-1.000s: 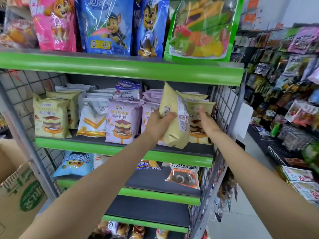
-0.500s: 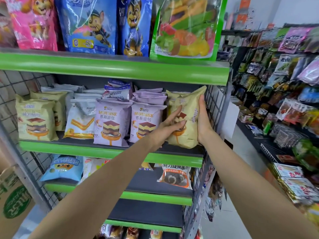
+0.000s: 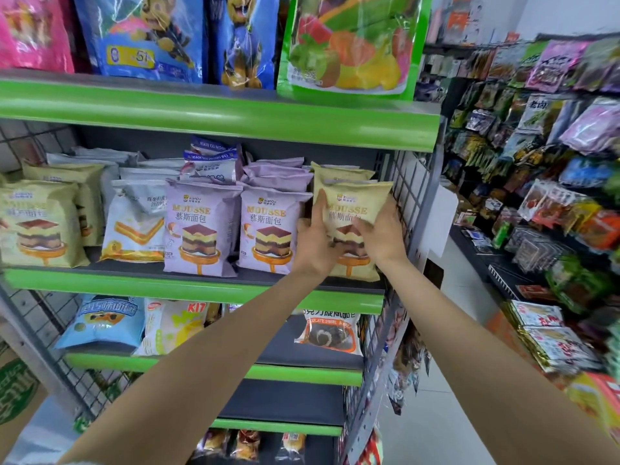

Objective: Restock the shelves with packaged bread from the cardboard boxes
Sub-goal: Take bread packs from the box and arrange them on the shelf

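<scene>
Bread fills the middle shelf (image 3: 188, 286) from its left end; we judge this row nearly stocked. Left hand (image 3: 317, 239) and right hand (image 3: 382, 234) press flat, unclenched, on the yellow pack (image 3: 352, 203) at the right end. Lower shelf (image 3: 214, 364) shows gaps.

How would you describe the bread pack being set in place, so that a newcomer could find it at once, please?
Find the green-edged shelf holding the mousse bread packs, and follow its front row to the right end, beside the wire side panel. The yellow mousse pack stands there, with both hands on its front; its two left neighbours are purple.
</scene>
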A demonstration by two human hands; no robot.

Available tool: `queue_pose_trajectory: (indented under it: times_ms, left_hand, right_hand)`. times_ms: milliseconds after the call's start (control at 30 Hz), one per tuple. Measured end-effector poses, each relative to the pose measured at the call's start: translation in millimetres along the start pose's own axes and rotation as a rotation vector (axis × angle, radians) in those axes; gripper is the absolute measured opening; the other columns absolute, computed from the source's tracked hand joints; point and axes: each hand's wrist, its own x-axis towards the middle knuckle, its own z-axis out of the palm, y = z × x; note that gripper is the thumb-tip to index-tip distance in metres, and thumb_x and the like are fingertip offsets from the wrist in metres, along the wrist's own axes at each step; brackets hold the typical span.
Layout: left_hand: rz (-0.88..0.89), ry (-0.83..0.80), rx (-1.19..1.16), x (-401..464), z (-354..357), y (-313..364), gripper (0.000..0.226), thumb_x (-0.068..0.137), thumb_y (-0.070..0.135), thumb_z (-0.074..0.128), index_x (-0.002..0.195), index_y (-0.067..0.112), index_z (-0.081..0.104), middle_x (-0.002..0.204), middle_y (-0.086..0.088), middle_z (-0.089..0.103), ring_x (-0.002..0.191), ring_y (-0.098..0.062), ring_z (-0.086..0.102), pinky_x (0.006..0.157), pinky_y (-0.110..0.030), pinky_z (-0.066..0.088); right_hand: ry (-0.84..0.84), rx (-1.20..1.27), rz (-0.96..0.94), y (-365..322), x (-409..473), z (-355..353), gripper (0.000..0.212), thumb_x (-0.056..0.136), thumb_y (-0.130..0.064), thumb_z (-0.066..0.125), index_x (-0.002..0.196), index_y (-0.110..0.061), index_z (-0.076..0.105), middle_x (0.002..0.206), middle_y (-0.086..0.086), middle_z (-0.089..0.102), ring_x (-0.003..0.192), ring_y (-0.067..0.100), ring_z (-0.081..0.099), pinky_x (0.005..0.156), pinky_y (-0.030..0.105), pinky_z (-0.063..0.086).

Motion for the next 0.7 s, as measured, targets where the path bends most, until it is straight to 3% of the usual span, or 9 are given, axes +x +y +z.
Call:
queue_pose_trajectory:
  times_ms: [100, 167, 267, 367, 467, 567, 700]
  left_hand:
    - [-0.009, -0.016, 0.088, -2.7, -1.1, -17.3, 0.083, 0.085, -0.003, 0.054, 0.150, 0.023, 0.010, 0.133, -0.019, 0.044, 0.095, -0.028, 0.058, 0.091, -0.033, 0.044]
    - [0.000, -0.052, 0.166, -1.1, -2.3, -22.2, 0.082, 0.086, -0.001, 0.056, 0.150, 0.021, 0.011, 0.127, -0.019, 0.050, 0.101, -0.026, 0.055, 0.088, -0.027, 0.041]
    - [0.004, -0.131, 0.282, 5.3, -4.1, -21.5, 0.083, 0.087, 0.000, 0.056, 0.151, 0.019, 0.006, 0.127, -0.018, 0.051, 0.106, -0.029, 0.050, 0.080, -0.024, 0.037]
    - [-0.003, -0.185, 0.326, 7.2, -8.9, -19.9, 0.082, 0.087, -0.001, 0.055, 0.150, 0.017, 0.007, 0.116, -0.021, 0.057, 0.108, -0.034, 0.053, 0.076, -0.028, 0.037]
    - [0.034, -0.163, 0.338, 7.1, -21.9, -16.7, 0.065, 0.087, 0.000, 0.054, 0.143, 0.015, 0.027, 0.109, -0.020, 0.064, 0.105, -0.036, 0.058, 0.079, -0.035, 0.046]
    - [0.050, -0.119, 0.321, 6.0, -48.2, -17.0, 0.041, 0.087, 0.006, 0.053, 0.128, 0.013, 0.048, 0.105, -0.013, 0.068, 0.103, -0.031, 0.062, 0.085, -0.038, 0.051]
    - [-0.007, -0.012, 0.293, -6.1, -109.5, -32.2, 0.024, 0.090, 0.013, 0.055, 0.113, 0.015, 0.058, 0.097, -0.005, 0.071, 0.089, -0.026, 0.066, 0.079, -0.034, 0.053]
  right_hand:
    - [0.029, -0.316, -0.083, 5.6, -10.1, 0.6, 0.091, 0.084, 0.010, 0.057, 0.152, -0.018, 0.003, 0.150, 0.013, 0.023, 0.134, 0.028, 0.036, 0.103, 0.032, 0.036]
    - [0.105, -0.559, -0.232, 6.7, -15.6, 3.3, 0.089, 0.081, 0.014, 0.054, 0.151, -0.023, 0.014, 0.153, 0.012, 0.014, 0.140, 0.028, 0.027, 0.104, 0.036, 0.040]
    - [0.016, -0.802, -0.378, 3.6, -19.0, 5.1, 0.070, 0.082, 0.008, 0.054, 0.144, -0.015, 0.032, 0.150, 0.010, 0.025, 0.138, 0.027, 0.026, 0.114, 0.035, 0.027]
    - [-0.059, -0.798, -0.328, -4.4, -22.6, 6.0, 0.070, 0.080, 0.004, 0.058, 0.142, -0.012, 0.033, 0.142, 0.010, 0.034, 0.132, 0.028, 0.033, 0.112, 0.033, 0.027]
    - [-0.093, -0.771, -0.304, -12.4, -25.9, 8.2, 0.069, 0.079, 0.000, 0.062, 0.141, -0.011, 0.035, 0.142, 0.010, 0.033, 0.132, 0.028, 0.032, 0.111, 0.034, 0.032]
    - [-0.100, -0.695, -0.342, -26.5, -30.3, 16.9, 0.054, 0.085, -0.001, 0.053, 0.137, -0.012, 0.041, 0.138, 0.009, 0.038, 0.128, 0.027, 0.037, 0.102, 0.038, 0.040]
    - [-0.233, -0.474, -0.335, -59.2, -40.3, 45.3, 0.037, 0.090, -0.007, 0.051, 0.126, -0.014, 0.053, 0.126, 0.009, 0.053, 0.117, 0.027, 0.051, 0.093, 0.040, 0.047]
